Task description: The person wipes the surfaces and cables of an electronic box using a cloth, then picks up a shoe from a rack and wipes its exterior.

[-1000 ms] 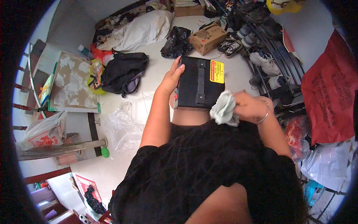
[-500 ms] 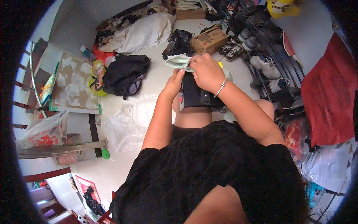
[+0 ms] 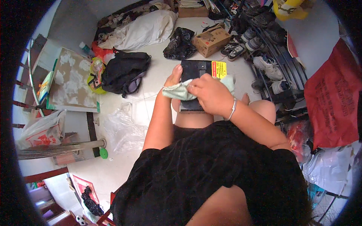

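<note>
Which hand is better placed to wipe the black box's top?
Probably the right hand: it grips the pale green cloth over the black box, while the left hand is at the box's left edge.

The black rectangular box [image 3: 191,68] has a smooth, dull finish, whether plastic or coated metal cannot be told; its yellow-and-red rectangular label [image 3: 219,69] looks smooth. Over the box, the pale green crumpled cloth [image 3: 176,91] is soft and matt. Left of the box, the black floppy backpack [image 3: 126,71] is matt fabric, and the clear crinkled sheet [image 3: 124,126] is shiny plastic. Beyond the box, the black crumpled bag [image 3: 179,43] is glossy plastic, the brown oblong carton [image 3: 212,40] matt cardboard.
</note>
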Demonstrator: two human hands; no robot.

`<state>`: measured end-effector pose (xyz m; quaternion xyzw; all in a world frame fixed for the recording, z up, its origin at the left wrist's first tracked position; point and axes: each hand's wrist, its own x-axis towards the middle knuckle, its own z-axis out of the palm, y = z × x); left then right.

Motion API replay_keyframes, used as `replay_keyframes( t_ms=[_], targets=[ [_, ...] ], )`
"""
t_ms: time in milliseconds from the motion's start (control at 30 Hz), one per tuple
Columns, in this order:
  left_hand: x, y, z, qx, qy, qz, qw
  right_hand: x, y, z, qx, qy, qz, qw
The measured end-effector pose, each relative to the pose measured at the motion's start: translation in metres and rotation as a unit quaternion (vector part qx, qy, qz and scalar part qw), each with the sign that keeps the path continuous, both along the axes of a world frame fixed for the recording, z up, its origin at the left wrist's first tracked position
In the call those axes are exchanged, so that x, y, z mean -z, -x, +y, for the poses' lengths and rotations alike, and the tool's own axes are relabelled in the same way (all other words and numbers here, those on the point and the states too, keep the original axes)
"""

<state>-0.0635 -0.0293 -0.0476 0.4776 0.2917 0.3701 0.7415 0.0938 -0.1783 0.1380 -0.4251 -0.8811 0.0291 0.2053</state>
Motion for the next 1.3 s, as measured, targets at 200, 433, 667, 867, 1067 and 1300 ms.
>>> replay_keyframes(
  t_ms=[200, 433, 667, 867, 1067, 1300],
  targets=[
    [-0.127, -0.003, -0.05, -0.014, 0.033, 0.214, 0.976, -0.002, -0.005, -0.012, -0.028, 0.001, 0.018, 0.999],
    [-0.126, -0.009, -0.047, -0.011, -0.005, 0.302, 0.953, -0.001, -0.022, -0.027, -0.127, 0.053, 0.097, 0.986],
    [-0.125, -0.004, -0.051, -0.023, -0.008, 0.288, 0.957, -0.006, -0.103, -0.06, 0.03, 0.366, 0.407, 0.836],
    [-0.094, 0.001, -0.029, -0.003, 0.029, 0.233, 0.972, 0.038, -0.173, -0.067, 0.218, 0.215, 0.756, 0.578],
    [-0.097, 0.007, -0.039, -0.077, 0.06, 0.175, 0.98, 0.108, -0.2, -0.071, 0.302, 0.17, 0.722, 0.599],
    [-0.102, 0.007, -0.044, -0.103, 0.06, 0.165, 0.979, 0.179, -0.227, -0.062, 0.449, 0.16, 0.545, 0.69]
  ],
)
